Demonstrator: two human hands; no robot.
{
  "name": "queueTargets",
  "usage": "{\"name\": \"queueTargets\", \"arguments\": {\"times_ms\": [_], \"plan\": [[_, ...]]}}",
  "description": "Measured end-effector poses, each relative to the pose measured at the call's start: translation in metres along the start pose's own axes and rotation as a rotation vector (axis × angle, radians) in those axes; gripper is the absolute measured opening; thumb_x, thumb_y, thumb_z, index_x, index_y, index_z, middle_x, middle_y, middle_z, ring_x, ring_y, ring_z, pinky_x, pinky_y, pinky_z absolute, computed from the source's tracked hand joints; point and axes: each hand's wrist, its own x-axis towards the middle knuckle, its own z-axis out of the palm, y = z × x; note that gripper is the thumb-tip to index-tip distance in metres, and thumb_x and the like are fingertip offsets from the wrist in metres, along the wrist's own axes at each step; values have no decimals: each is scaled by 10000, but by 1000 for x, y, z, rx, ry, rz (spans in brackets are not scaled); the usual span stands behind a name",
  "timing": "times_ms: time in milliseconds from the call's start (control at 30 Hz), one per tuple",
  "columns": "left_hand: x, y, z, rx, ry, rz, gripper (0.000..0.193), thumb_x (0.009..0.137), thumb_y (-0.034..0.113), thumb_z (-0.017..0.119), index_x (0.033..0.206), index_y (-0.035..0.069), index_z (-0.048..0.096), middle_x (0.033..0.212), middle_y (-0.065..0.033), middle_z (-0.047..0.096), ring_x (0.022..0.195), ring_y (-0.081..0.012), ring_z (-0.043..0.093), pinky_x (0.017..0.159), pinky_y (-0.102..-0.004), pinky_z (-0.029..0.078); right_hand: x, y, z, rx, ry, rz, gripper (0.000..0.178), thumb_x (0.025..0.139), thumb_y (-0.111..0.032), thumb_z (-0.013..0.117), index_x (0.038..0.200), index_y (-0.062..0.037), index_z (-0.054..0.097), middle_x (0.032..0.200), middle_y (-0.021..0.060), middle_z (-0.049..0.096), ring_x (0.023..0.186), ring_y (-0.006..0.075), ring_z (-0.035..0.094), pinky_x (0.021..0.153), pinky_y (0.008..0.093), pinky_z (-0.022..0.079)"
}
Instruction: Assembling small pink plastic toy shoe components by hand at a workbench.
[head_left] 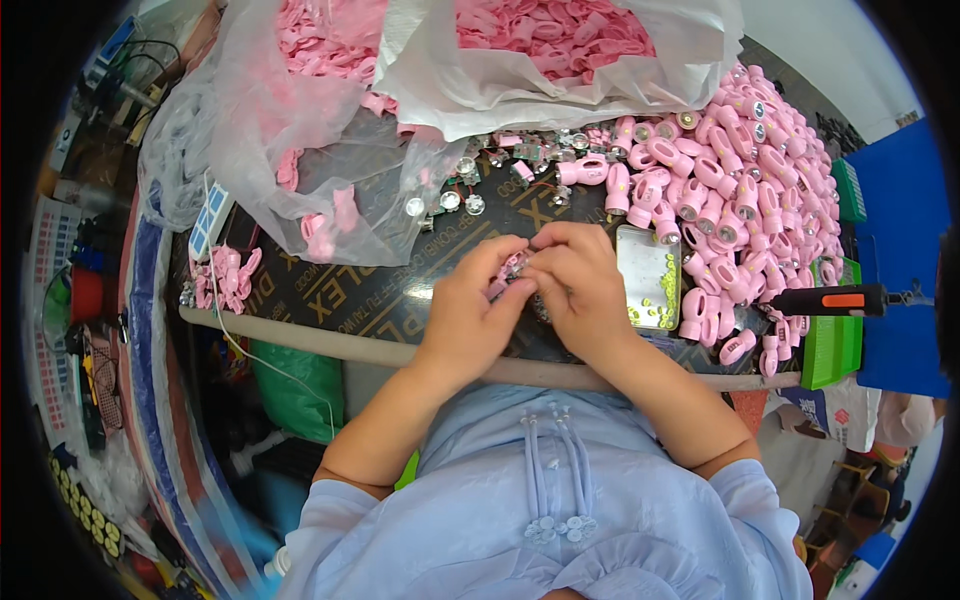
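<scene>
Both hands meet over the dark table near its front edge. Between their fingertips is a small pink plastic torch part [509,268], mostly covered by the fingers. My left hand [470,315] is closed around its left side. My right hand [582,290] pinches it from the right. Right beside my right hand lies a shallow metal tray [637,250] with small yellow-green pieces in it. Beyond the hands, several small circuit boards with clear round lenses [475,204] lie loose on the table.
A large heap of pink torches [750,180] covers the right side. White bags [560,105] of pink parts stand at the back. A black and orange electric screwdriver [840,300] hangs at the right over a green basket [835,345]. Pink pieces [228,278] lie at the left.
</scene>
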Motion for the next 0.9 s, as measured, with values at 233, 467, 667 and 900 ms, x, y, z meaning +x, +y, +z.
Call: {"name": "queueTargets", "arguments": {"times_ms": [233,467,667,900], "plan": [[19,-14,-17,-369,-185,-169,303,922,-2,664,1215,0,589,1043,-72,712,966,-97,650,839,-247,516,-2,-1,-23,160,-213,138,281,830,6,689,1097,-79,698,1118,102,620,1015,306,590,876,398,468],[20,-16,-16,-270,-205,-212,303,945,-9,630,1241,4,567,1091,-93,707,996,-107,643,874,-247,512,7,29,-121,-97,-496,287,158,775,11,729,928,-17,699,903,119,666,885,288,646,768,361,519],[24,-16,-10,-540,-264,-330,332,972,52,626,1264,32,470,1042,-71,698,877,-88,614,761,-224,478,-28,40,-138,-355,-569,92,101,737,-31,766,821,-38,711,809,105,674,830,305,639,746,403,517],[24,-20,6,-789,-236,-416,297,980,51,584,1258,35,478,1172,-104,638,904,-131,630,805,-267,516,-46,41,-114,-480,-444,262,125,731,-88,780,813,-32,703,759,129,649,796,331,619,734,447,506]]}}
